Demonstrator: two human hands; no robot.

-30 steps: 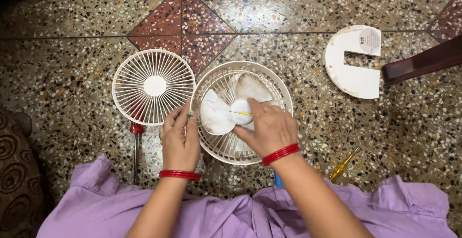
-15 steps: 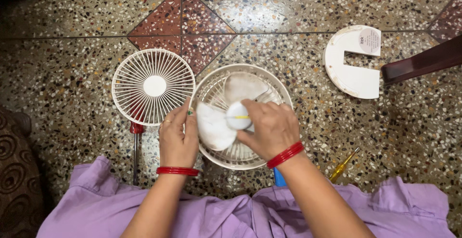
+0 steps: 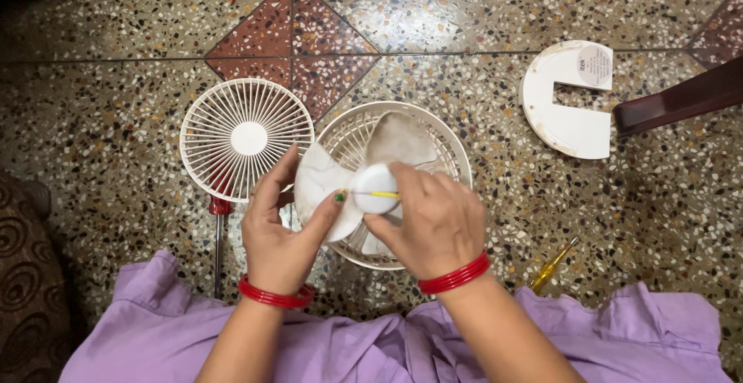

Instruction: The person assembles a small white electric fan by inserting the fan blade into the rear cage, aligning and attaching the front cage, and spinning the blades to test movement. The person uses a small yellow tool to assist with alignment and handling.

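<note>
While front grille (image 3: 246, 138) lies detached on floor (image 3: 116, 104), fan blade (image 3: 325, 186) sits over rear cage (image 3: 449, 151), seemingly lifted free; left hand (image 3: 279, 236) pinches blade edge; right hand (image 3: 429, 224) grips hub (image 3: 373, 189); U-shaped stand (image 3: 565, 112), yellow screwdriver (image 3: 551, 267) apart; reassembly not begun.

One label shows: a round sticker (image 3: 594, 64) at about two o'clock in the view, stuck flat on the upper arm of a white U-shaped fan base (image 3: 559, 124) that lies on the speckled terrazzo floor (image 3: 116, 120). The sticker is a pale pinkish-white disc with small dark print, too small to make out. It sits at the open end of that arm, near the end of a dark brown wooden bar (image 3: 681, 100) at three o'clock. No packages, signs or screens are visible.
</note>
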